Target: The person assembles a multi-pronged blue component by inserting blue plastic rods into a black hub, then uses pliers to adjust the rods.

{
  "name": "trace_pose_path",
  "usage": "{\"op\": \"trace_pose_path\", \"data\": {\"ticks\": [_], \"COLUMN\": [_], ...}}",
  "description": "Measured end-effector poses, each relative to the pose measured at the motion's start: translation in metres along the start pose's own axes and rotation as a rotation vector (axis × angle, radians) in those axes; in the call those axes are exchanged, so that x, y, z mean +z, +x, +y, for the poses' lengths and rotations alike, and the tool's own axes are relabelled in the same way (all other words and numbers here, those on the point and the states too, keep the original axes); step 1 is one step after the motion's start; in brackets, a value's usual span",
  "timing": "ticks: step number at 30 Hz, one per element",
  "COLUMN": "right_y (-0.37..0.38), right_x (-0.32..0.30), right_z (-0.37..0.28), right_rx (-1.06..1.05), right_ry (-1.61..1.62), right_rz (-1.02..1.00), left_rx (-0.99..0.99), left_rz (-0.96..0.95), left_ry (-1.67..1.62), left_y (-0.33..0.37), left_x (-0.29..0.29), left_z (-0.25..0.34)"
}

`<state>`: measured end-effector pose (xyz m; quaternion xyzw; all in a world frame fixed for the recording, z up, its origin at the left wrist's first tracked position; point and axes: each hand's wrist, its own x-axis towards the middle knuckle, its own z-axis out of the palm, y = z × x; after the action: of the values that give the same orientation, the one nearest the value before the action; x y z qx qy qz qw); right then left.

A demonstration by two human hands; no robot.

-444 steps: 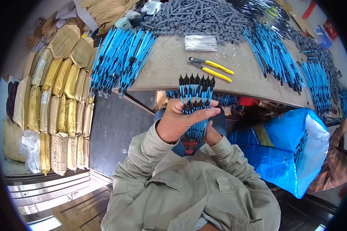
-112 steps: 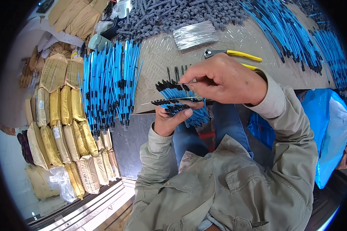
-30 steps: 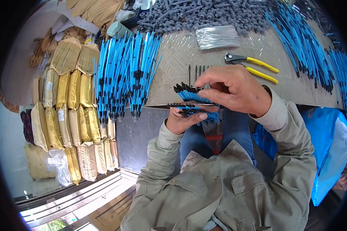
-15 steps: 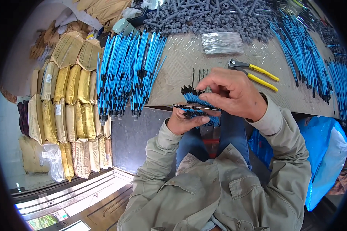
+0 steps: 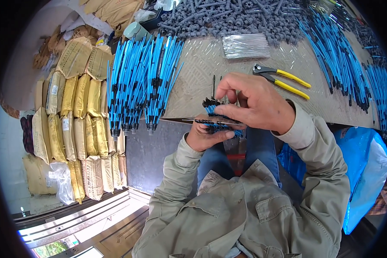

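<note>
My left hand [image 5: 202, 139] is closed round a bundle of thin blue rods with black tips [image 5: 210, 107], held upright just off the table's front edge. A thin metal wire [image 5: 189, 120] lies across the bundle at my left fingers. Over the bundle's top, my right hand [image 5: 260, 103] is curled with thumb and fingertips close together at the black tips; whatever they pinch is too small to make out. Dark thin rods [image 5: 214, 84] stand up behind the bundle, partly covered by my right fingers.
Yellow-handled pliers [image 5: 284, 79] and a stack of straight silver wires [image 5: 246, 46] lie on the table [image 5: 198, 69]. Grey plastic fittings [image 5: 241, 19] are heaped behind. More blue rods lie at left [image 5: 135, 81] and right [image 5: 339, 60]. Packed bags [image 5: 75, 124] are piled at far left.
My right hand has shifted slightly left, its fingertips closer over the black tips. My left hand keeps its hold on the bundle.
</note>
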<state>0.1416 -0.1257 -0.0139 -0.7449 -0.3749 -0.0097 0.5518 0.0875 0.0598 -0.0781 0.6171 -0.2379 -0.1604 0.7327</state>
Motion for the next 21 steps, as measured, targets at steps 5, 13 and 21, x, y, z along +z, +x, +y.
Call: {"op": "trace_pose_path", "data": {"ticks": [5,13,21], "right_y": [-0.0012,-0.0016,0.0022], "right_x": [0.0018,0.0056,0.0043], "right_z": [0.0021,0.0005,-0.0011], "right_rx": [-0.064,-0.068,-0.047], "right_ry": [-0.069,-0.128,-0.077], "right_rz": [0.034,0.075,0.056], "left_rx": [-0.025,-0.025,-0.068], "left_rz": [0.041,0.064,0.116], "left_ry": [-0.081,-0.023,0.037], "left_y": [0.0002,-0.0004,-0.0017], "left_x": [0.0035,0.0025,0.0037], "left_z": [0.0034,0.0052,0.0081]}}
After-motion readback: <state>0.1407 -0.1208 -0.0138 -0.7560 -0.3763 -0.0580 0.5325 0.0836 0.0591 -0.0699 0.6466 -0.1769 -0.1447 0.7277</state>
